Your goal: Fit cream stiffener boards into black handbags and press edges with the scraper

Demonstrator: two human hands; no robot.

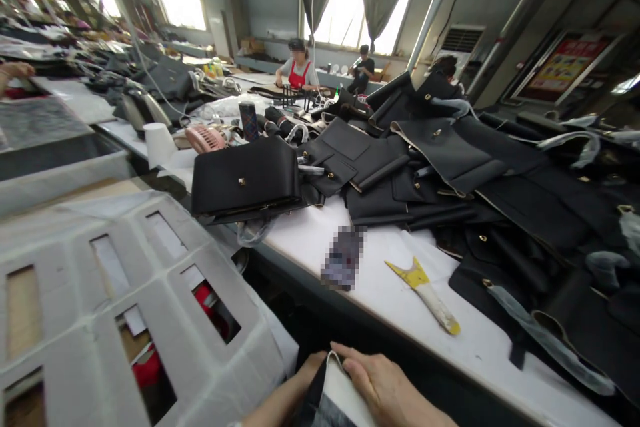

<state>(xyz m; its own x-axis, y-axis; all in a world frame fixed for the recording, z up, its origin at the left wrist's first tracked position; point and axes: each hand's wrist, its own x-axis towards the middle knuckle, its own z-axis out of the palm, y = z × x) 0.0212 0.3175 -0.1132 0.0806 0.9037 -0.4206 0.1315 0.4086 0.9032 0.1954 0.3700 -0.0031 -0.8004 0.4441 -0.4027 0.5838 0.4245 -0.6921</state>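
Note:
At the bottom centre, a black leather-like piece with a pale lining [343,395] is held folded at its top edge. My right hand [383,383] is closed on its right side, thumb along the edge. On the left, my left hand [305,377] grips the same piece, its fingers largely hidden behind it. Both hands are low in front of the table's near edge. A yellow forked tool with a pale handle [427,293] lies on the white tabletop, beyond my right hand. A pixelated, phone-shaped object [344,258] lies to its left.
A finished-looking black bag [245,180] rests at the table edge. Black bag pieces [450,153] are heaped at right. A grey slotted crate structure [200,360] stands close on my left. A pink fan [206,138] and white cone [157,143] are farther back. Two people work near the windows.

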